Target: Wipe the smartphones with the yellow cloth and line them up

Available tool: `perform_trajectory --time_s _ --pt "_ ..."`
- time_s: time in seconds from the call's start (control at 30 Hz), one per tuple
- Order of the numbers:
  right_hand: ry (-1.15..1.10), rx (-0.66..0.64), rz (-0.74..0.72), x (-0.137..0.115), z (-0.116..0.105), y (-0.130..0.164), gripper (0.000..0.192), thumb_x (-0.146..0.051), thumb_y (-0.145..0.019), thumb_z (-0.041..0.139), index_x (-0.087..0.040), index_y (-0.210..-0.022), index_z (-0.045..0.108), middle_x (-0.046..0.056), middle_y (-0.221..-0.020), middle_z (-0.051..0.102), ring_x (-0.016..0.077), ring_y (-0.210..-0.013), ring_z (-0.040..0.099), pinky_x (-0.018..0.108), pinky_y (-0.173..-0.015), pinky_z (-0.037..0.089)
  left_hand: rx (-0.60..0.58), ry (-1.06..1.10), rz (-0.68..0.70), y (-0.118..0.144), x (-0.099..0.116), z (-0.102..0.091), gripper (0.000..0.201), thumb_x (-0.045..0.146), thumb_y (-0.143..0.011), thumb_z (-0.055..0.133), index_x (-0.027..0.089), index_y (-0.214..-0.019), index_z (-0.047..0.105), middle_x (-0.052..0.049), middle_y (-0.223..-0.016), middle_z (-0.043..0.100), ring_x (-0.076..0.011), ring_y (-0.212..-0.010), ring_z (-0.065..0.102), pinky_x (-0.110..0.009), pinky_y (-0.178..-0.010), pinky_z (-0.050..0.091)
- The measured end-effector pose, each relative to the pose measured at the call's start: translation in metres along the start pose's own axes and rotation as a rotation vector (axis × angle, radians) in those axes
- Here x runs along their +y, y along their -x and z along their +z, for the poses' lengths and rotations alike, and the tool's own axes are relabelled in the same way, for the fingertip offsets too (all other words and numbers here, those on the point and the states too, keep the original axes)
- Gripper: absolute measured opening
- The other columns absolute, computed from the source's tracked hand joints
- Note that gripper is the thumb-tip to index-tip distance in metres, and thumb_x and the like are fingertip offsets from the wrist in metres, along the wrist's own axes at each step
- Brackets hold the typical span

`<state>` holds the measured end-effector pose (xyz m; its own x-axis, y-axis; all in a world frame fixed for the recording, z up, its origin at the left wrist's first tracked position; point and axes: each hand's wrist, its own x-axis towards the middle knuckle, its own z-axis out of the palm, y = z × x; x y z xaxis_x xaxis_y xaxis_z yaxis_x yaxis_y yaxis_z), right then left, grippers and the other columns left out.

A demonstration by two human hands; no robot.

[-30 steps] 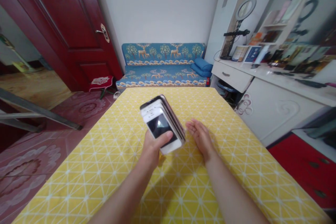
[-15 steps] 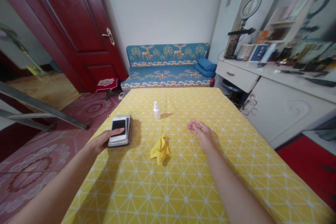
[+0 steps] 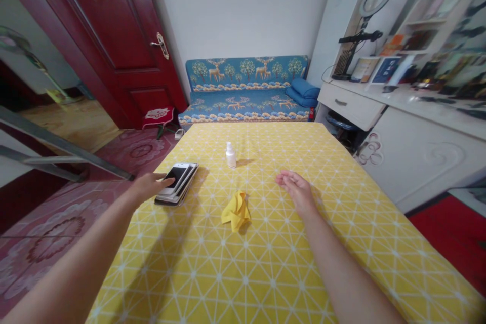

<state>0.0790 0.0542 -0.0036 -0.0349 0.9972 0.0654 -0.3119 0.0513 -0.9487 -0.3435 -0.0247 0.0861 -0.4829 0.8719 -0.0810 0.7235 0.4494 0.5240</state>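
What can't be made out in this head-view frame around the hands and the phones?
- Stack of phones: exact count unclear, the edges overlap.
- Left hand: its grip on the stack is hidden by the hand itself.
- Small white bottle: label too small to read.
- Yellow cloth: crumpled, shape unclear.

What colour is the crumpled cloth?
Yellow; the cloth shows in the head view.

yellow-clothed table, phones, bottle, cloth
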Motion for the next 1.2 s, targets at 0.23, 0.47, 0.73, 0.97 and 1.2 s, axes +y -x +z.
perform_trajectory --time_s 0.23,0.47,0.73,0.97,1.2 --pt "0.016 0.008 -0.014 0.001 0.000 0.001 0.037 -0.043 -0.064 0.081 -0.021 -0.091 0.069 0.005 -0.086 0.073 0.0216 -0.085 0.068 0.042 -0.087 0.051 0.043 -0.405 0.093 0.024 0.029 0.023 0.110 0.077 -0.067 0.051 0.017 -0.152 0.014 -0.023 -0.131 0.058 -0.0396 -0.114 0.058 -0.042 -0.086 0.045" --pt "0.022 0.013 -0.020 0.001 -0.001 0.001 0.035 -0.043 -0.065 0.080 -0.022 -0.090 0.069 0.005 -0.086 0.072 0.0213 -0.085 0.068 0.041 -0.086 0.052 0.048 -0.493 -0.010 0.022 0.038 0.030 0.107 0.072 -0.071 0.050 0.017 -0.153 0.008 -0.025 -0.124 0.060 -0.0416 -0.110 0.059 -0.046 -0.081 0.045" --pt "0.014 0.007 -0.011 0.002 0.000 0.000 0.036 -0.043 -0.065 0.080 -0.021 -0.091 0.069 0.005 -0.086 0.073 0.0207 -0.085 0.068 0.040 -0.086 0.051 0.076 -0.517 0.000 0.024 0.038 0.032 0.101 0.068 -0.073 0.048 0.017 -0.152 0.013 -0.025 -0.122 0.061 -0.0415 -0.107 0.061 -0.046 -0.081 0.045" --pt "0.009 0.013 -0.010 0.001 0.000 0.001 0.036 -0.042 -0.064 0.080 -0.021 -0.091 0.069 0.005 -0.086 0.073 0.0212 -0.084 0.068 0.041 -0.086 0.051 0.060 -0.573 0.036 0.024 0.040 0.035 0.104 0.063 -0.070 0.054 0.017 -0.152 0.009 -0.026 -0.122 0.060 -0.0405 -0.107 0.061 -0.044 -0.082 0.045" --pt "0.003 0.020 -0.017 0.003 0.000 0.000 0.038 -0.043 -0.062 0.081 -0.020 -0.090 0.069 0.005 -0.084 0.073 0.0202 -0.082 0.068 0.038 -0.083 0.052 0.104 -0.567 0.024 0.029 0.043 0.037 0.100 0.062 -0.073 0.054 0.017 -0.151 0.011 -0.025 -0.118 0.062 -0.0392 -0.105 0.062 -0.042 -0.079 0.046"
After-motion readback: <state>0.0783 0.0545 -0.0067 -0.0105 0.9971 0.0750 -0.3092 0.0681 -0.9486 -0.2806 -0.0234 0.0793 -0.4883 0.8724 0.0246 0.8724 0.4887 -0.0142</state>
